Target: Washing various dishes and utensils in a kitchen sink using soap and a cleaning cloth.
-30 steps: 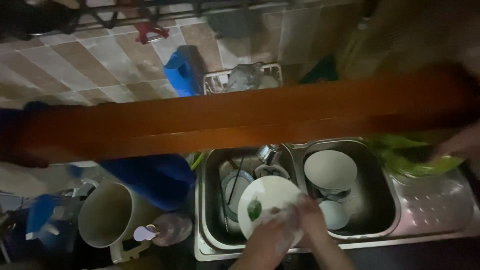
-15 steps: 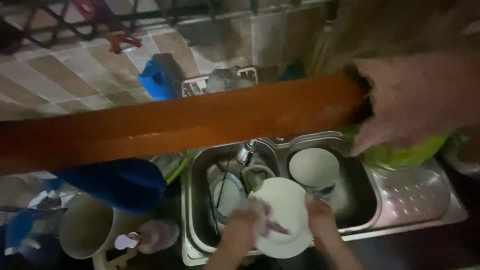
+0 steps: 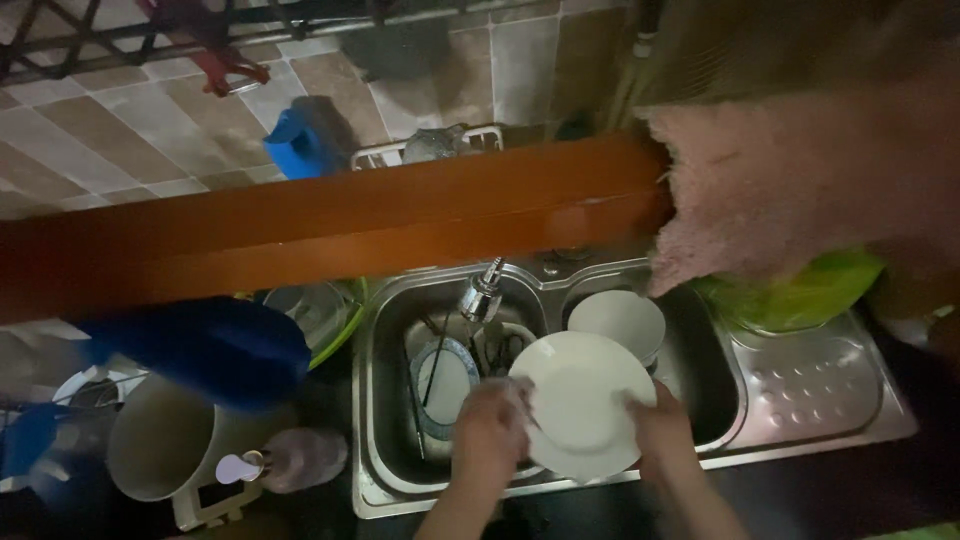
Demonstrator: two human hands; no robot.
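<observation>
Plate [image 3: 578, 402] over sink [image 3: 385, 400] w/ dishes

Dim, grainy view, dark at the edges, with soft motion blur and a brighter centre.

Plate [image 3: 577, 402] plain white, no pattern. Bowl [image 3: 617, 320] behind it white as well. Second plate [image 3: 443, 385] low in the basin pale with a blue rim. Sink [image 3: 820, 385] grey steel, drainer dimpled. Shelf board [image 3: 330, 235] warm orange-brown. Wall tiles [image 3: 120, 130] beige and tan, set diagonally. Jug [image 3: 300, 143] bright blue. Cloth [image 3: 790, 180] dusty pink. Bag [image 3: 800, 295] yellow-green. Bucket [image 3: 160, 450] cream.
</observation>
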